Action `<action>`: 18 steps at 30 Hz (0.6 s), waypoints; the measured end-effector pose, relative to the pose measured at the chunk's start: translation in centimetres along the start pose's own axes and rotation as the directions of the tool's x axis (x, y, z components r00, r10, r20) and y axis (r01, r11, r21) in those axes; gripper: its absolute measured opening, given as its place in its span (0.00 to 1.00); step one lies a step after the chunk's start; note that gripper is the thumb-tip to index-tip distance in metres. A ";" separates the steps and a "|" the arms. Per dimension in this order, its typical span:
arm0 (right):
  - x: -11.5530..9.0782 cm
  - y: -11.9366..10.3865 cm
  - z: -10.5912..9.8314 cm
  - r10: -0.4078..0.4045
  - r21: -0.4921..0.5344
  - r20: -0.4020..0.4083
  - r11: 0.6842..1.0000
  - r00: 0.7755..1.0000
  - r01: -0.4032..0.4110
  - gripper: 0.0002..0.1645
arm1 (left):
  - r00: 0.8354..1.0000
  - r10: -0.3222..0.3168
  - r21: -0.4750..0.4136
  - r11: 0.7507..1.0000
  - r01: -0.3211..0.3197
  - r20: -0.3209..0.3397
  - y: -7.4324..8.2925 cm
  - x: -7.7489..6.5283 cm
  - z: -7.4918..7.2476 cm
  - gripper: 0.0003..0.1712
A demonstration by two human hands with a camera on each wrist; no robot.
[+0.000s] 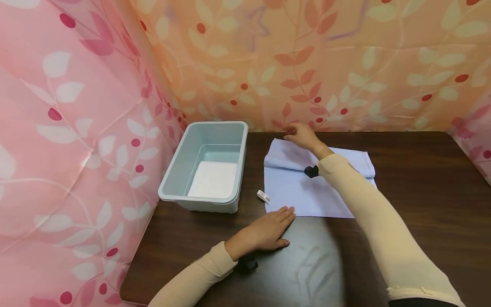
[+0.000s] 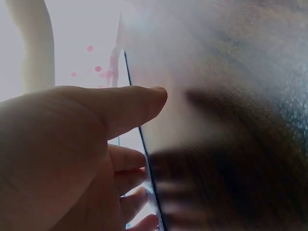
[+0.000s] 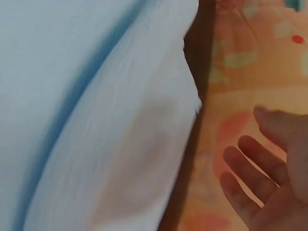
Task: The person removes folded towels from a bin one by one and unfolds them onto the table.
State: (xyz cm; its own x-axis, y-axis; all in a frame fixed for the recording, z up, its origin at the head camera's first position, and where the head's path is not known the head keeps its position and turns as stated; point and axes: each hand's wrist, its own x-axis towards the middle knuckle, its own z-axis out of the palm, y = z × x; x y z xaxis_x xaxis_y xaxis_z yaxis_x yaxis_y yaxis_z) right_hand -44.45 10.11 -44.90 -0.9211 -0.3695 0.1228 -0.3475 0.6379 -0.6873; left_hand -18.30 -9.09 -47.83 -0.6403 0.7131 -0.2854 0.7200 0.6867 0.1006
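Note:
A pale lavender cloth (image 1: 303,194) lies spread on the dark table, with a raised fold running across it and a small white label (image 1: 263,196) at its left edge. My left hand (image 1: 266,232) is flat, its fingertips right at the cloth's near left corner. In the left wrist view the left thumb (image 2: 130,108) stands out straight over the table. Above the far left part of the cloth is my right hand (image 1: 304,137), fingers loosely bent and holding nothing. The right wrist view shows the right fingers (image 3: 257,168) spread apart, beyond the cloth's edge (image 3: 178,159).
A pale blue-green plastic tub (image 1: 241,170) stands left of the cloth, with a flat white item (image 1: 212,179) on its bottom. Patterned curtains (image 1: 307,64) hang along the back and left edges of the dark wooden table (image 1: 422,204).

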 end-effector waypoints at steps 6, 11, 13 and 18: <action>-5.3 3.5 -5.4 0.010 -0.072 0.073 0.997 0.997 -0.004 0.34 | 1.000 0.004 -0.004 1.000 -0.004 -0.013 0.0 0.3 -0.2 0.43; -10.0 7.4 -8.5 0.076 -0.129 0.076 0.989 0.994 -0.066 0.39 | 0.999 0.002 0.002 1.000 -0.002 -0.032 0.0 0.9 0.0 0.44; -11.4 8.9 -9.0 0.114 -0.145 0.071 0.984 0.991 -0.102 0.40 | 0.999 -0.003 0.004 1.000 0.003 -0.038 0.1 1.2 0.0 0.45; -13.4 12.0 -8.8 0.153 -0.171 0.093 0.976 0.984 -0.136 0.45 | 1.000 -0.017 -0.003 1.000 0.016 -0.027 0.2 1.9 0.2 0.46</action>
State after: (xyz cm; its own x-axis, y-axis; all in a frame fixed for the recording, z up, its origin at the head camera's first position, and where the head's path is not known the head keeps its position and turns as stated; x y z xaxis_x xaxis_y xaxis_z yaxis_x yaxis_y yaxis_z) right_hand -37.79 28.62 -48.51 -0.9430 -0.3289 -0.0511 -0.2444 0.7884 -0.5645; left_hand -19.34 -7.63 -48.55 -0.6590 0.7052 -0.2615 0.7085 0.6988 0.0989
